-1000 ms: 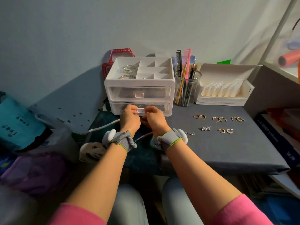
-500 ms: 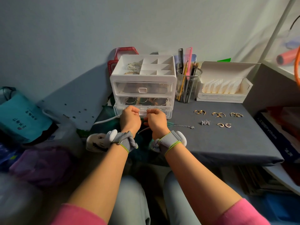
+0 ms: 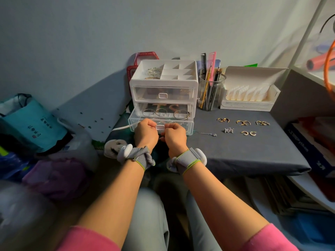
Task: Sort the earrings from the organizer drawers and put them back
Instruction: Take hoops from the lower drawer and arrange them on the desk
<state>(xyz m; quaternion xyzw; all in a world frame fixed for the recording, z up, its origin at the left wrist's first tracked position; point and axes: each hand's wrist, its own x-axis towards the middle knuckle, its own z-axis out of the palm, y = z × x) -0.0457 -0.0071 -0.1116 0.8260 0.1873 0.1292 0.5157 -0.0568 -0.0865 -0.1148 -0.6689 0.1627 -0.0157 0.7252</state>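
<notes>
five pairs of earrings (image 3: 243,122) lay sorted in two rows just right of the organizer (image 3: 163,82), on the grey table (image 3: 235,154). the organizer's bottom drawer (image 3: 181,126) stood partway out with hoops (image 3: 165,113) inside. the left hand (image 3: 146,132) and right hand (image 3: 175,135) gripped its front edge, fingers curled. sorting looked part done, and nothing had gone back yet.

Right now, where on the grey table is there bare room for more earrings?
Bare: the table strip between the earring pairs and its front edge. Crowded: the back row of organizer, brush cup and pad box, and the lower drawer front, gripped by left hand and right hand.
</notes>
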